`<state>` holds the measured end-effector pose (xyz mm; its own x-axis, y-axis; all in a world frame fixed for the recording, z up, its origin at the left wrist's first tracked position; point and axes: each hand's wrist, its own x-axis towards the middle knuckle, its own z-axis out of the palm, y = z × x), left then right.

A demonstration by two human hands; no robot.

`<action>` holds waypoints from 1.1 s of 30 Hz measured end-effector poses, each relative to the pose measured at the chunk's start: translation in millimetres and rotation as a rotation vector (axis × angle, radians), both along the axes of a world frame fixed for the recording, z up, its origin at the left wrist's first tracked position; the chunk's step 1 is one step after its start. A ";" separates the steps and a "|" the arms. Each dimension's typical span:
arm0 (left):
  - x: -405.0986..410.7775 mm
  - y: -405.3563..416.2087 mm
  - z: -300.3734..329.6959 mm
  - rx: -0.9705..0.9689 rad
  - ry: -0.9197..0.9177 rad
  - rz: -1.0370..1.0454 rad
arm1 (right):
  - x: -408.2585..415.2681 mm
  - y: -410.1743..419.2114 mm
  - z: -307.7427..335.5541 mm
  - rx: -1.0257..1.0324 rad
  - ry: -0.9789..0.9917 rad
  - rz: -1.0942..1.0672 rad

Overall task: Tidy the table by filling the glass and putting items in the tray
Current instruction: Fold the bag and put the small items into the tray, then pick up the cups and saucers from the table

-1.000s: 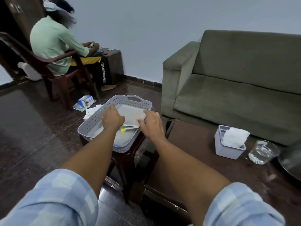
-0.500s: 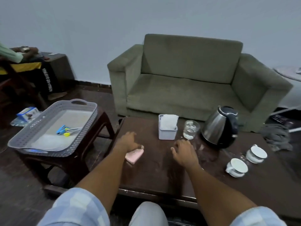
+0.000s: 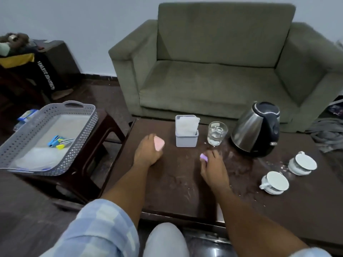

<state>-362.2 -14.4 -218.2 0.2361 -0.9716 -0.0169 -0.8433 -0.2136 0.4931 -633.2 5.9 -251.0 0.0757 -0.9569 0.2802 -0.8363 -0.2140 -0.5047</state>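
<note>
two small blocks in hand, the breakables left on the worktop

the left hand [image 3: 148, 154] is curled around a pink block [image 3: 159, 143], which pokes out past the fingers near the left edge of the worktop [image 3: 176, 186]. the right hand [image 3: 213, 167] pinches a small purple block [image 3: 203, 157] at its fingertips, just in front of the glass [image 3: 217, 133]. both blocks look light and stiff, perhaps erasers or soap, though the view is too soft to be sure; a plain grip across the short sides should carry them.

the tray [image 3: 27, 138] sits on a side stool to the left, apart from the worktop, with a few blue and yellow pieces [image 3: 57, 141] already lying in it. its wall is low, so small things can be set in from above.

the glass holds some water and stands between the tissue box [image 3: 186, 134] and the kettle [image 3: 258, 129]. it is likely slippery and will spill if tipped, so hold it around the middle and keep it upright. the kettle is probably the heaviest thing here and is best lifted by its handle. two white cups [image 3: 274, 182] lie at the right; they are fragile, and the handle or rim gives the surest hold.
</note>
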 end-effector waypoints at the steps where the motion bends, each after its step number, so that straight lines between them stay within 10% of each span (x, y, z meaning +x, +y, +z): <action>1: 6.4 -6.1 10.9 -0.039 -0.014 -0.018 | 21.5 -14.1 15.0 0.004 -0.051 0.021; 9: 149.8 -9.8 124.5 -0.112 -0.252 0.303 | 243.5 -48.3 136.0 0.202 -0.277 0.299; 19: 346.8 26.1 121.2 0.149 -0.083 0.680 | 454.8 -63.5 141.1 0.207 0.077 0.549; 33: 264.5 30.6 138.3 -0.105 -0.181 0.427 | 349.0 -55.3 158.8 0.164 -0.034 0.396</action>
